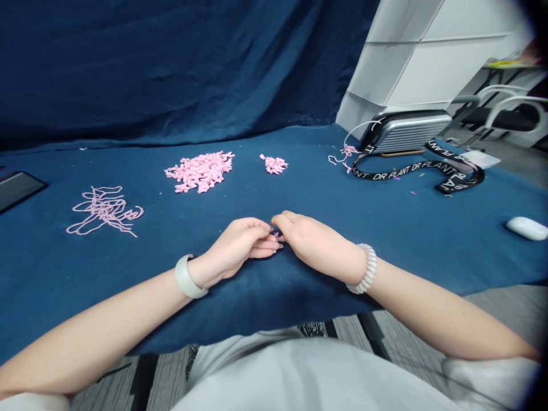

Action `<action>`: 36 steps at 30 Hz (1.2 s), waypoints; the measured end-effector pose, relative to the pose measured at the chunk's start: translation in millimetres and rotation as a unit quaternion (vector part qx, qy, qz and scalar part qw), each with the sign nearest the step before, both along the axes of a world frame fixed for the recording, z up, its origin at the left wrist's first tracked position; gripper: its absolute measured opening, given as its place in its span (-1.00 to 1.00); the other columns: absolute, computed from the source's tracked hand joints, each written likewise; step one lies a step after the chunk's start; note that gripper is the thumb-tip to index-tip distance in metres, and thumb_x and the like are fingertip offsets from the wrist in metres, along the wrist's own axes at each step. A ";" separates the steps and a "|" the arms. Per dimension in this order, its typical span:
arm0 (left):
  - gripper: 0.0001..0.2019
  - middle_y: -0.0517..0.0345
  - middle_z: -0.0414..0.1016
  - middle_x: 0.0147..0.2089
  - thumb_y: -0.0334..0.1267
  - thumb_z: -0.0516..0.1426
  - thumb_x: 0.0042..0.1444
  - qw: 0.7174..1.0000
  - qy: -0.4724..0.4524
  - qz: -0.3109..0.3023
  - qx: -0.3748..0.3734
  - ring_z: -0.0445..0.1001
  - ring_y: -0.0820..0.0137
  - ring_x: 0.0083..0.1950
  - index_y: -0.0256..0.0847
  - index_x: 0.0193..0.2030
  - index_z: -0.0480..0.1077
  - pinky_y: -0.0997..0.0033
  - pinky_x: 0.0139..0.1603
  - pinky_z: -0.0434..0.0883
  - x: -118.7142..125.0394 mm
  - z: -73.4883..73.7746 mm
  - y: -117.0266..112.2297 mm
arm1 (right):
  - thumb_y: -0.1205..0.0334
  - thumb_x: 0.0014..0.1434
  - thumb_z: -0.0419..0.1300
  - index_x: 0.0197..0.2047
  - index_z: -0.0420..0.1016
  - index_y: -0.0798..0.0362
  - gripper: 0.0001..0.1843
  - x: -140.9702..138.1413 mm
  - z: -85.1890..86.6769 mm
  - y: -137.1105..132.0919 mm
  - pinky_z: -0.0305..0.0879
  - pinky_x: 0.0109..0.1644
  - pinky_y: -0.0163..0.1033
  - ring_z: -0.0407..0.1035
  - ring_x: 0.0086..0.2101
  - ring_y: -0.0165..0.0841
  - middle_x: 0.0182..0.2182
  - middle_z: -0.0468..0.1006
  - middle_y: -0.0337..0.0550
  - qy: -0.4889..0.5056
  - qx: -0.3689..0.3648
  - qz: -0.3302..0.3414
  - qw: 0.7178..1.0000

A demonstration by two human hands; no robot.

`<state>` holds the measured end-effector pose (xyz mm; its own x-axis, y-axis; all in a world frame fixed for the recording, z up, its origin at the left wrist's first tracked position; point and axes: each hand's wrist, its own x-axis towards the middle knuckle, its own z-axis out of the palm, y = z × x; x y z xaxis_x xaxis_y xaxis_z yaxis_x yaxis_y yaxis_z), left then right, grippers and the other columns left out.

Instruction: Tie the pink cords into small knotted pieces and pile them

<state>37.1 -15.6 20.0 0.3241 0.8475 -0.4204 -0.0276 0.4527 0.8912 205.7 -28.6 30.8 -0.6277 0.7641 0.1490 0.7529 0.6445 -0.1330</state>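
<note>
My left hand [240,246] and my right hand [319,245] meet at the fingertips above the near part of the blue cloth. A small bit of pink yarn [277,234] shows between them, mostly covered by the fingers. Thumb and fingers of the left hand are pinched together at it. The right hand, seen from its back, has its fingers bent down onto the same spot. Beyond the hands lie a large heap of knotted pink yarn pieces [201,171] and a smaller heap of such pieces [275,165]. Loose pink strands [105,211] lie tangled at the left.
A dark flat device [19,189] lies at the left edge. On the right are a black lettered lanyard [402,171], a ribbed silver case [413,132], pink yarn scraps [347,152] and a white earbud case [526,228]. White panels [394,68] rise behind the case.
</note>
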 end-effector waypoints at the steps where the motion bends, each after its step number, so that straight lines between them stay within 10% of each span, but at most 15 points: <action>1: -0.96 0.04 0.54 -0.36 -0.37 0.10 0.08 1.000 -0.007 0.006 -0.007 0.56 0.39 -0.32 -0.29 -0.36 0.34 0.36 -0.18 0.52 0.0 2.6 0.6 | 0.44 0.25 -0.03 -0.19 0.31 0.16 -0.87 -0.3 -0.9 0.5 0.21 -0.30 -0.29 0.31 -0.38 -0.37 -0.34 0.38 -0.11 -0.007 0.011 0.004 1.000; 20: -0.85 -0.04 0.49 -0.39 -0.29 0.06 0.08 0.999 -0.027 -0.004 -0.032 0.57 0.21 -0.26 -0.20 -0.21 0.17 0.20 -0.13 0.46 -2.7 18.9 1.7 | 0.42 0.19 0.10 -0.32 0.48 0.16 -0.87 6.8 -10.3 20.0 0.20 -0.27 -0.29 0.36 -0.36 -0.38 -0.41 0.48 -0.12 -0.049 0.039 0.101 0.993; 36: -0.94 -0.09 0.47 -0.22 -0.40 0.02 0.11 0.971 -0.171 0.124 -0.115 0.53 0.30 -0.17 -0.30 -0.36 0.29 0.30 -0.12 0.49 3.4 22.5 -3.5 | 0.31 0.27 -0.05 -0.34 0.44 0.16 -0.72 11.5 -26.3 34.4 0.25 -0.28 -0.28 0.34 -0.39 -0.37 -0.43 0.49 -0.06 0.132 0.179 0.090 0.971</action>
